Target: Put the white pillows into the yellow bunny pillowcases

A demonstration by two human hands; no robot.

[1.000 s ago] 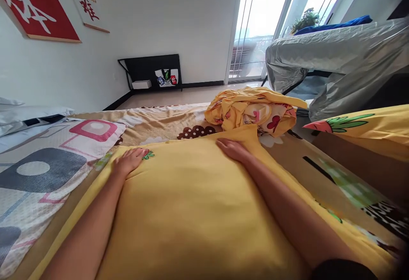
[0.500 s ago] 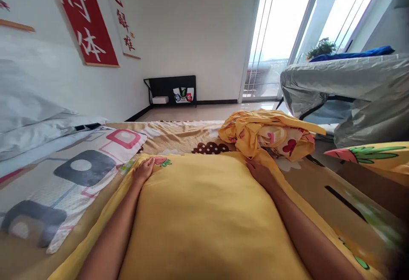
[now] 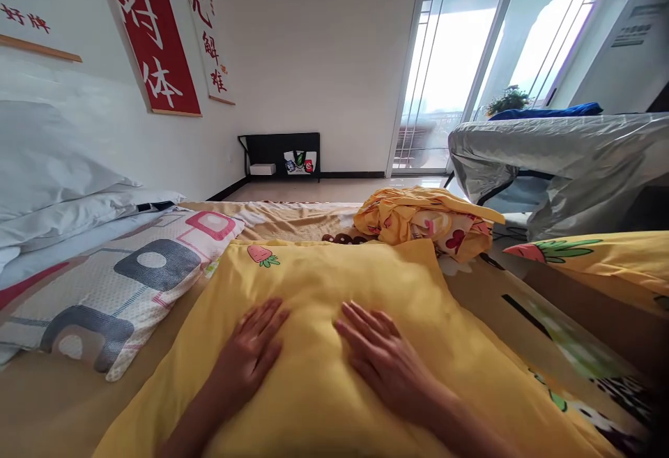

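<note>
A plump yellow pillow (image 3: 324, 277) with a small strawberry print at its far left corner lies on the bed in front of me. My left hand (image 3: 251, 353) rests flat on its middle, fingers stretched out. My right hand (image 3: 379, 357) lies flat beside it, fingers spread, palm down on the same yellow cover. Neither hand holds anything.
A patterned pillow (image 3: 130, 277) with grey and pink shapes lies to the left, white pillows (image 3: 63, 200) behind it. A crumpled yellow printed cloth (image 3: 423, 217) sits beyond the pillow. Another yellow pillow (image 3: 601, 256) is at right. A silver-covered table (image 3: 564, 158) stands near the glass doors.
Both hands have drawn back from the pillow's far corners to its middle, now close together and flat. The view has tilted slightly, showing more of the wall.
</note>
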